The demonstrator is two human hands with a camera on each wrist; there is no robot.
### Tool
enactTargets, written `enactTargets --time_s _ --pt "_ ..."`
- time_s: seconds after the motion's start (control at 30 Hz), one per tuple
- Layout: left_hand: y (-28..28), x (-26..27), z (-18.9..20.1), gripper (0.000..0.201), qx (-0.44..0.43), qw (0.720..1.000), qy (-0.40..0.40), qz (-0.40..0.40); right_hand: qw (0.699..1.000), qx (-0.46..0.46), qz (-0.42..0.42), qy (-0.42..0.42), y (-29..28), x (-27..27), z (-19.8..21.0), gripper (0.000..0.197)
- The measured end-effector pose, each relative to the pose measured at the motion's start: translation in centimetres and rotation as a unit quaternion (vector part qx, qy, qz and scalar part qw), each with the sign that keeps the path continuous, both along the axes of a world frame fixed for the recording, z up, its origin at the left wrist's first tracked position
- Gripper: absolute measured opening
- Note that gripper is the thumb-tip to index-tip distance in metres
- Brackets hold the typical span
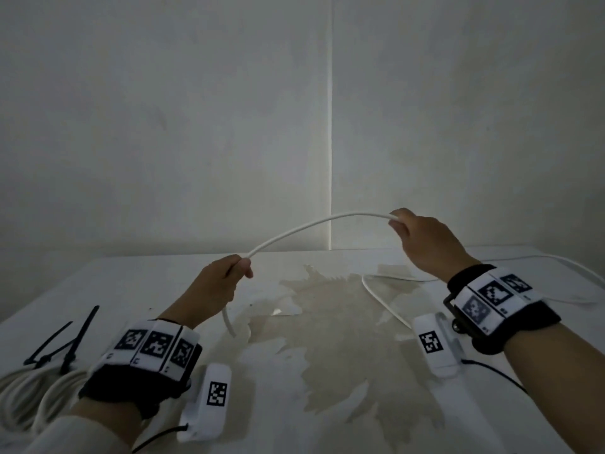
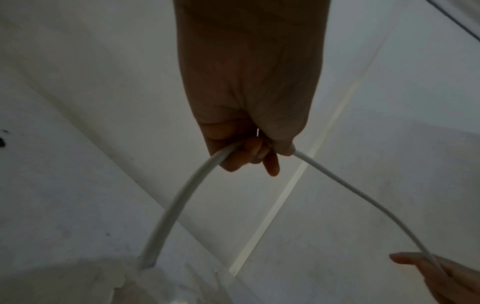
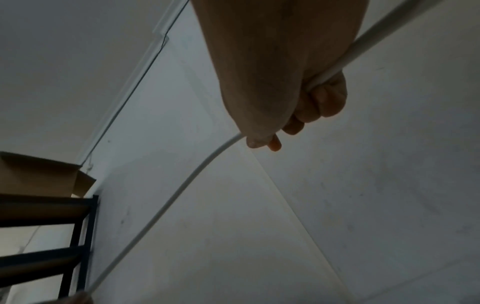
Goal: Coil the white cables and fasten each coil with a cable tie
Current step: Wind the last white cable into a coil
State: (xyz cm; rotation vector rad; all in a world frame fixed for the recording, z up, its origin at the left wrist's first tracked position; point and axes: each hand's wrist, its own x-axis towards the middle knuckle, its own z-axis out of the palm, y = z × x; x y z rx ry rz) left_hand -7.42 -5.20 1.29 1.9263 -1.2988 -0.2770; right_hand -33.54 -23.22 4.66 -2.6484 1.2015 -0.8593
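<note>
White stained tabletop [image 1: 327, 404]: thin white round cable [image 1: 314, 224] arcs left-right between clenched left hand [image 1: 219, 286] and right hand [image 1: 425, 244], both grasping it.

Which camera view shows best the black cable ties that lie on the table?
The head view is best: the black cable ties lie at the table's left edge, beside a coiled white cable. The left wrist view shows only small dark specks at its left border, too unclear to name. The right wrist view shows no ties.
</note>
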Motion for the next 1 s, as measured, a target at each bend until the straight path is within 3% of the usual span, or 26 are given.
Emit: enactTargets --time_s 0.1,0.2,0.4,0.53,0.67,0.73,0.93,1.0 --pt "-0.1 0.1 0.2 0.032 -0.046 0.996 0.077 0.020 0.999 0.031 0.023 -0.022 0.7 0.3 -0.4 0.034" --pt "0.0 0.4 0.9 0.031 -0.073 0.987 0.134 0.046 0.996 -0.004 0.041 -0.074 1.0 0.5 -0.6 0.015" --pt "0.5 0.0 1.5 0.024 -0.135 0.980 0.144 0.026 0.997 -0.074 0.000 -0.031 0.0 1.1 -1.2 0.019" --pt "-0.3 -1.0 1.7 0.028 -0.217 0.966 0.117 0.072 0.987 -0.143 -0.009 0.068 1.4 2.7 -3.0 0.017" --pt "-0.7 -1.8 2.2 0.027 -0.242 0.968 0.037 0.054 0.969 -0.140 0.092 0.184 3.5 4.9 -3.9 0.022" --pt "-0.6 -1.9 2.3 0.027 -0.233 0.971 0.001 0.043 0.944 -0.192 0.143 0.225 4.9 5.8 -3.9 0.019" --pt "-0.8 -2.6 1.8 0.028 -0.209 0.976 -0.058 0.021 0.884 -0.369 0.261 0.116 8.0 7.7 -3.3 0.008" --pt "-0.7 -3.1 1.8 0.026 -0.179 0.981 -0.070 0.000 0.889 -0.364 0.265 0.075 8.5 8.3 -2.7 0.011"
